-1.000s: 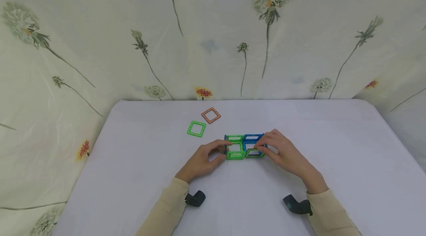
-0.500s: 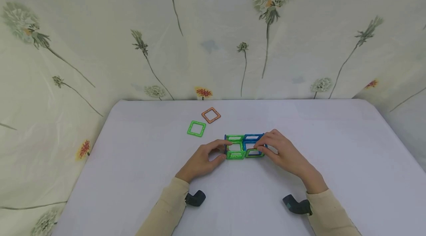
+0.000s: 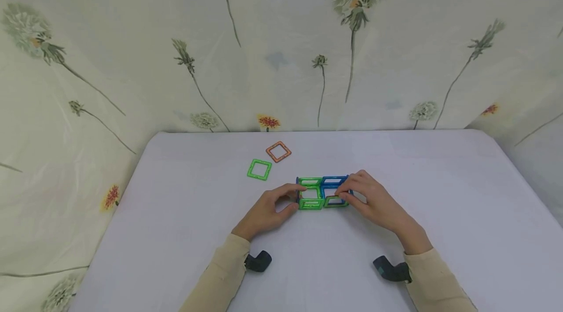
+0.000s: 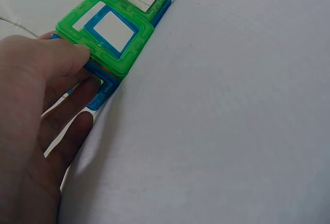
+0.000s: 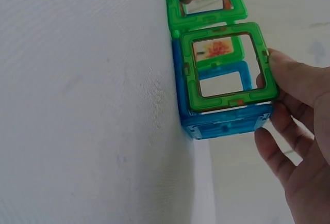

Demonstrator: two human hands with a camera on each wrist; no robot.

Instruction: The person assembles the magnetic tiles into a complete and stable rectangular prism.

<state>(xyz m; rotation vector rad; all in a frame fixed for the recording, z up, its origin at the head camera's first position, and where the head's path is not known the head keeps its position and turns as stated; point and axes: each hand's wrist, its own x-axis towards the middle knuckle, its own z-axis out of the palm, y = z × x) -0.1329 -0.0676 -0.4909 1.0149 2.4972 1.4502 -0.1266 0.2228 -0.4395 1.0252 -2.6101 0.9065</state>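
Green and blue square magnetic tiles stand joined on the table as a low, open-topped double box (image 3: 310, 200). At its left end my left hand (image 3: 266, 211) grips it, the thumb on the front green tile (image 4: 100, 53) and the fingers by the blue end tile (image 4: 105, 92). My right hand (image 3: 374, 199) pinches the front right green tile (image 5: 232, 101) at its edge. That tile stands over a blue base, at a slightly different angle from its green neighbour (image 5: 206, 18). A blue end tile (image 5: 227, 123) shows beside the right fingers. Parts of the right end are hidden by my hand.
Behind and left of the box lie two loose square tiles, one green (image 3: 250, 167) and one orange (image 3: 271, 156). A white cloth covers the table (image 3: 198, 194). A flower-patterned curtain (image 3: 281, 82) hangs behind it. Black wrist cameras (image 3: 258, 262) stick out from both sleeves.
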